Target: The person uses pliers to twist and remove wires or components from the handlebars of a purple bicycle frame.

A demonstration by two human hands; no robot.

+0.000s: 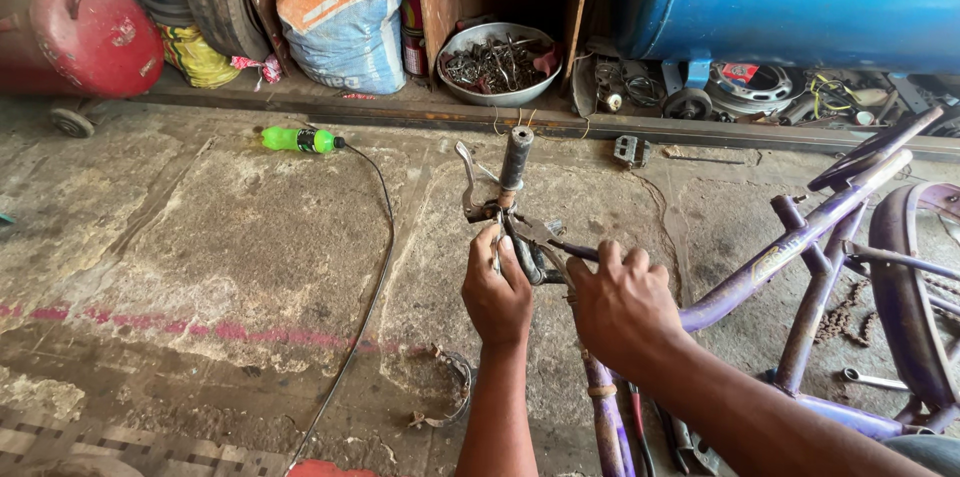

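Left hand (497,295) is wrapped tight around the handlebar (512,177) just below the brake lever (466,180); right hand (620,305) is clamped on the pliers (545,234), whose nose bites at the lever clamp. The bar sits mid-frame over the concrete floor (200,237), attached to the purple bike frame (790,247) lying to the right. The bar's long axis runs near upright, rubber sleeve end pointing up and away. Judged: rigid steel, moderately heavy with frame attached, likely greasy; best held on bare tube below the clamp. A green bottle (298,140) lies well apart.
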